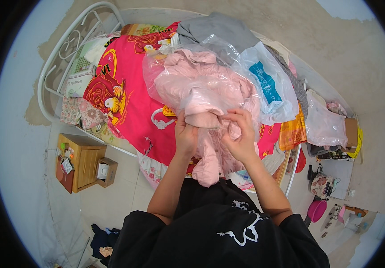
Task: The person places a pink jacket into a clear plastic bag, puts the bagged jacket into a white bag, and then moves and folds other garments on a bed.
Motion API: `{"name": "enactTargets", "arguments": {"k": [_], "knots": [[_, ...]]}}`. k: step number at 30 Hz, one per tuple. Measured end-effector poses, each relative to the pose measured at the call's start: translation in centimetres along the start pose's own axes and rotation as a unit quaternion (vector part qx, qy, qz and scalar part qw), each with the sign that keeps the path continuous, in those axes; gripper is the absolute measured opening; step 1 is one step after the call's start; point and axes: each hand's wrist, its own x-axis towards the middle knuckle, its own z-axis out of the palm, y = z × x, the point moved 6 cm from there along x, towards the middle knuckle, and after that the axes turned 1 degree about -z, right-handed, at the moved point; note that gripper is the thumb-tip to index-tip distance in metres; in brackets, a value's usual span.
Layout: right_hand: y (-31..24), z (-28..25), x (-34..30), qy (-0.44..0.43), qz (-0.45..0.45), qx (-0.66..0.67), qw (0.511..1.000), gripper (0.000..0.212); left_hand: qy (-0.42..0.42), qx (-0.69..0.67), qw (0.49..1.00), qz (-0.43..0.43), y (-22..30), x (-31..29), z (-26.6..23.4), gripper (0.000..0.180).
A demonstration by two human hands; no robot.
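Observation:
A pale pink padded jacket (pixel 235 85) lies bunched on the bed, partly inside a clear plastic bag (pixel 150 73). Its ribbed cuff (pixel 203 120) faces me between my hands. Closed round the left edge of this cuff is my left hand (pixel 186 137), the fingers partly hidden behind the fabric. My right hand (pixel 240 134) is at the cuff's right side, fingers bent and thumb below, gripping the jacket's edge. Another pink sleeve (pixel 207 167) hangs toward my body below the cuff.
Under the jacket spreads a red patterned blanket (pixel 134 94) on a white metal-framed bed (pixel 45 89). A white-and-blue plastic bag (pixel 268 85) lies right of the jacket, grey cloth (pixel 217 31) behind it. A wooden bedside cabinet (pixel 87 163) stands on the left, a pink basin (pixel 317 210) on the right.

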Motion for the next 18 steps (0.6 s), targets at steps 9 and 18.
{"name": "enactTargets", "arguments": {"k": [9,18], "knots": [[6.5,3.1,3.1,-0.172,0.179,0.157,0.956,0.012,-0.043,0.299,0.953,0.016,2.0,1.5,1.7,0.006],[7.9,5.1,1.8,-0.097,0.430,0.524,0.729,0.015,-0.030,0.552,0.832,-0.044,3.4,1.4,2.3,0.026]]}}
